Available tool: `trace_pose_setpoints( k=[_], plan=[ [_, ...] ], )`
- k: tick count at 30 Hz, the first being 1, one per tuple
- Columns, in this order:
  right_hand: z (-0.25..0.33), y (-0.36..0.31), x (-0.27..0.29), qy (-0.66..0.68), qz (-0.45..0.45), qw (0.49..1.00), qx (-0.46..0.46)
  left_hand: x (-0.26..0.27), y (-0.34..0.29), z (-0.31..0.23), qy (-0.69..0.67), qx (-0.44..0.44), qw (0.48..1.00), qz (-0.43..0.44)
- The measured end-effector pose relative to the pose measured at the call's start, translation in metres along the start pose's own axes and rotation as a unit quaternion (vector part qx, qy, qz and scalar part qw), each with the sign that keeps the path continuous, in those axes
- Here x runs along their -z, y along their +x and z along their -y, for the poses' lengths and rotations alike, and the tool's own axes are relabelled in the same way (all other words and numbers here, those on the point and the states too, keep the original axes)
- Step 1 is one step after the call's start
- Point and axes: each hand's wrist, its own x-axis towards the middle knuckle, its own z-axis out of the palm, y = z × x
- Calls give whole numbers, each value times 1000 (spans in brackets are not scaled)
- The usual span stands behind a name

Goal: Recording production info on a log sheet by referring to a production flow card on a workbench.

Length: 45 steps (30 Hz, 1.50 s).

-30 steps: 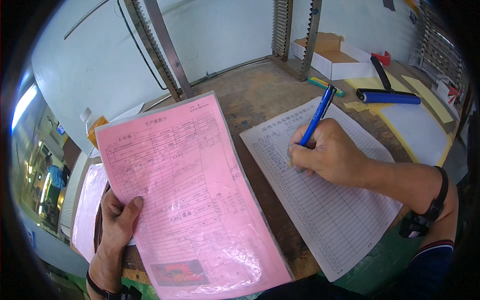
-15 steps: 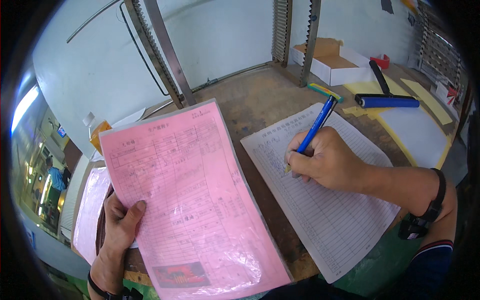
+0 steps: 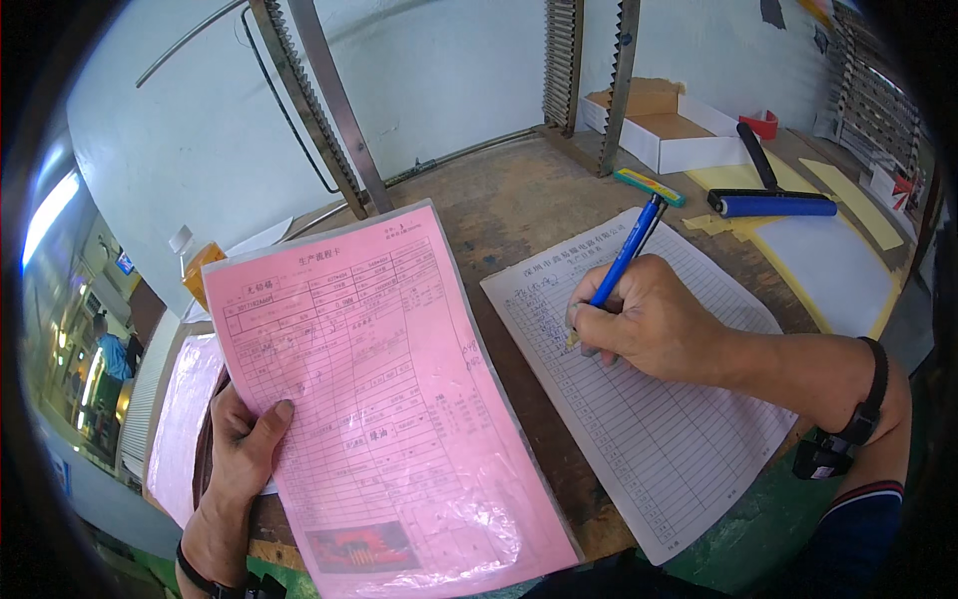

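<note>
My left hand (image 3: 244, 439) grips the left edge of a pink printed form in a clear plastic sleeve (image 3: 399, 399), thumb on top and the other fingers mostly hidden. The form is tilted over the near left part of the table. In my right hand (image 3: 654, 319) is a blue pen (image 3: 627, 252), its tip down at the upper left rows of a white ruled sheet (image 3: 659, 449). Handwriting fills the top rows there, while lower rows are bare. The heel of this hand lies on the sheet.
Beyond the sheet are a small green-yellow box (image 3: 649, 187), a blue roller with black handle (image 3: 778, 205) and an open white carton (image 3: 669, 135). A metal toothed rack (image 3: 319, 110) rises at the back. An amber bottle (image 3: 195, 265) stands behind the form. The wooden table (image 3: 469, 190) is worn.
Both hands stay nearly in place. The pen tip has shifted very slightly at the same rows, and the pink form has moved a touch to the right.
</note>
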Motion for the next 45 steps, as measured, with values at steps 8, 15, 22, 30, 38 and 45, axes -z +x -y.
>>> trace_pose_setpoints(
  k=[8,15,22,30,38,45],
  plan=[
    [-2,1,0,-5,-1,1000,4,1,0,-2,14,5,1000,4],
    [-2,1,0,-2,6,1000,6,2,0,-3,19,11,1000,10],
    [1,1,1,-10,1,1000,-8,1,0,-3,22,14,1000,6],
    [4,1,1,-4,3,1000,-5,2,1,0,21,1,1000,6],
    [10,4,12,64,-43,997,-31,1,0,-2,32,3,999,2],
    [48,-2,51,159,-120,980,17,3,0,-3,0,-5,1000,20]
  ],
)
